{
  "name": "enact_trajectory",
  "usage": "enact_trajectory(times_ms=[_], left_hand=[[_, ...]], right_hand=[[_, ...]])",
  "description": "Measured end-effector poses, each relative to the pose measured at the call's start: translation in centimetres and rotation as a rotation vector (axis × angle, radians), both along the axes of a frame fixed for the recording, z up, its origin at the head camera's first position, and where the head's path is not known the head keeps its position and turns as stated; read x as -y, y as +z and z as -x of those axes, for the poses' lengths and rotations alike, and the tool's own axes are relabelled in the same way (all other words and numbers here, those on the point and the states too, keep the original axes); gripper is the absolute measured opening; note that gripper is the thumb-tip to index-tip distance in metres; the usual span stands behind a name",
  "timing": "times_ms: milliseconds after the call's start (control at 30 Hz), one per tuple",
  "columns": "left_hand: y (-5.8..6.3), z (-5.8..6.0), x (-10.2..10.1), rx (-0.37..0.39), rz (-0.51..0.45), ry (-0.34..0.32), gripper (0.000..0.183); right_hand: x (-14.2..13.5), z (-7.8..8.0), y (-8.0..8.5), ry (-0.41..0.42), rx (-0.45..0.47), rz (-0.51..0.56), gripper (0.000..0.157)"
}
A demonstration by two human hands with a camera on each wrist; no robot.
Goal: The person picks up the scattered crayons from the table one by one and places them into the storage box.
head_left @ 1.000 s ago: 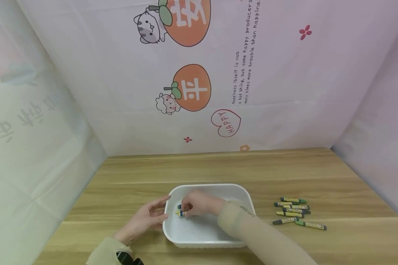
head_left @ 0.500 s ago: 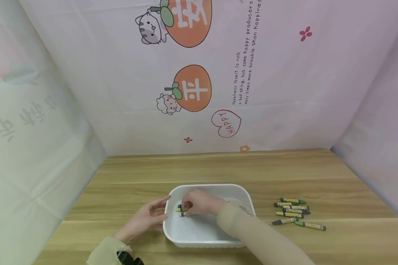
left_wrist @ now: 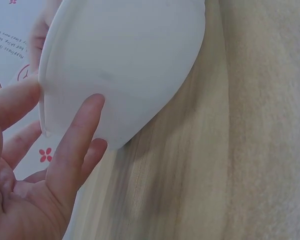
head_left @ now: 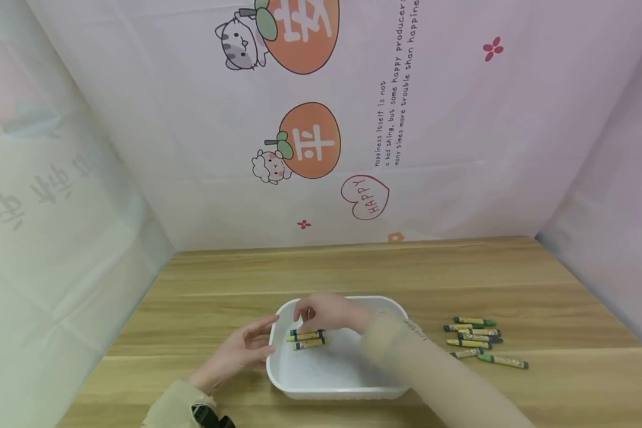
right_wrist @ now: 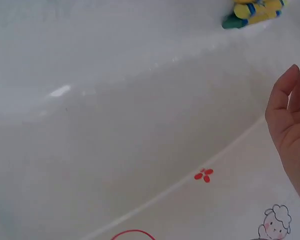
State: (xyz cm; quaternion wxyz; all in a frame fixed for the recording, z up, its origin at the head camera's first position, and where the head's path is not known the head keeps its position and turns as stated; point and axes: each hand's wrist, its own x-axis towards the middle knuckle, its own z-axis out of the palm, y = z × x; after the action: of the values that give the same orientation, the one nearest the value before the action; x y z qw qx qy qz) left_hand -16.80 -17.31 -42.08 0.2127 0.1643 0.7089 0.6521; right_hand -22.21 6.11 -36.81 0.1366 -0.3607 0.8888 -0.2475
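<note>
A white plastic tray [head_left: 342, 393] stands on the table with a few crayons [head_left: 309, 344] lying side by side near its left end. The same crayons [right_wrist: 260, 10] show at the top of the right wrist view, with yellow wrappers and blue bands. My right hand [head_left: 329, 312] is over the tray just behind them, fingers loosely bent and no crayon visible in them. My left hand [head_left: 238, 355] touches the tray's left end from outside, its spread fingers [left_wrist: 82, 132] resting on the wall and rim.
To the right of the tray, several more crayons [head_left: 473, 343] lie loosely grouped on the wooden table [head_left: 235, 273]. A printed white cloth [head_left: 438, 196] hangs as a backdrop behind the table, with cloth walls on both sides.
My right hand has come off the crayons and risen slightly toward the tray's far side, leaving them in view. The tray has shifted slightly right. My left hand stays at its end.
</note>
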Motion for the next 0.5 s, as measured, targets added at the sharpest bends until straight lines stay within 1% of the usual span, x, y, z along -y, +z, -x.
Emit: enact_trajectory(times_ms=[100, 200, 267, 400, 500], left_hand=[[0.0, 0.0, -0.1, 0.003, -0.002, 0.0, 0.067], [-0.2, 0.0, -0.1, 0.003, -0.007, 0.0, 0.068], [-0.3, 0.1, 0.0, 0.004, -0.01, 0.0, 0.069], [-0.4, 0.1, 0.0, 0.006, -0.009, 0.007, 0.07], [-0.4, 0.1, 0.0, 0.007, -0.005, 0.009, 0.069]], right_hand=[[-1.0, -0.4, 1.9, 0.002, 0.03, 0.032, 0.018], [-2.4, -0.8, 3.5, 0.029, 0.005, 0.077, 0.019], [-3.6, -1.0, 4.4, 0.041, -0.022, 0.103, 0.018], [-6.3, -1.3, 5.4, 0.008, -0.026, 0.162, 0.019], [-8.3, -1.5, 5.6, -0.039, -0.012, 0.205, 0.019]])
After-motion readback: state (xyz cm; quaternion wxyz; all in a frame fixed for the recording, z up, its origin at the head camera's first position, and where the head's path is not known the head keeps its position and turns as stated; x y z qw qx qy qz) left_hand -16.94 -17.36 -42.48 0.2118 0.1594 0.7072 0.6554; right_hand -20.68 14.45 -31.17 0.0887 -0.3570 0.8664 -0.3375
